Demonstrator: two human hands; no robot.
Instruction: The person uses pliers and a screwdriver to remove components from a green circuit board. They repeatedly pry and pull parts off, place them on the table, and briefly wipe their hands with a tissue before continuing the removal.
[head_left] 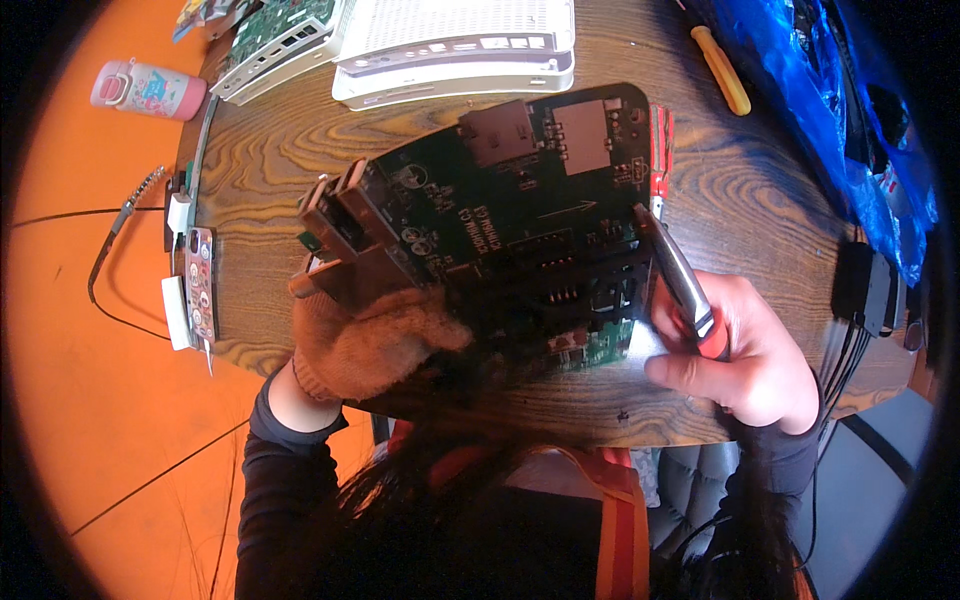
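Observation:
My left hand (365, 340), in a fuzzy brown glove, grips a dark green circuit board (465, 215) by its lower left part. The board is raised and tilted over the table, with metal connector ports (345, 210) on its left side. In my bare right hand (755, 355) is a pair of pliers (682, 280) with red handles. Their jaws meet the board's right edge; whether they are closed on any part cannot be made out. Under the board's lower edge shows a piece of lighter green circuit board (610, 345), partly hidden.
White plastic housings (450, 85) and another green board (285, 30) sit at the back. A yellow-handled tool (720, 70) lies beside blue plastic bags (800, 110). At left are a phone (200, 285), a pink bottle (150, 90) and a corded tool (130, 205). A black cabled box (862, 285) stands right.

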